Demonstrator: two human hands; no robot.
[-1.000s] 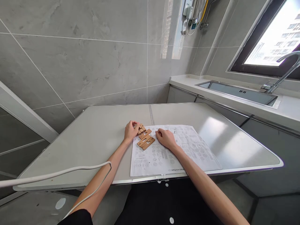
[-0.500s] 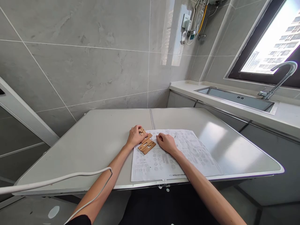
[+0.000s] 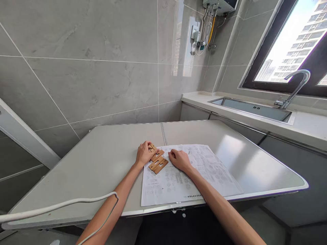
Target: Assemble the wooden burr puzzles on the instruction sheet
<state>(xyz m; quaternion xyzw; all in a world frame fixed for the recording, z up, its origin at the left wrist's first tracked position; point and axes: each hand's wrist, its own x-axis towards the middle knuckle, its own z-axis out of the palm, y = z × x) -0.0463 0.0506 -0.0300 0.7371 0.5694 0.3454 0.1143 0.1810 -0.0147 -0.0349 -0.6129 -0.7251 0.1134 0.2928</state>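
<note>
Grip hard to tell: left hand (image 3: 144, 154) partly covers the wooden pieces (image 3: 158, 168).
Right hand (image 3: 180, 160) curls closed, palm hidden; the printed sheet (image 3: 163, 194) is mostly illegible.

Matt wooden pieces (image 3: 161, 167), glossy tabletop (image 3: 258, 163)

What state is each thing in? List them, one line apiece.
Wooden pieces, close together, partly covered
Left hand, touching the wooden pieces
Right hand, curled in a loose fist
Printed sheet, spread out
Table, opened flat
Faucet, no running water visible
Window, open or shut unclear
</note>
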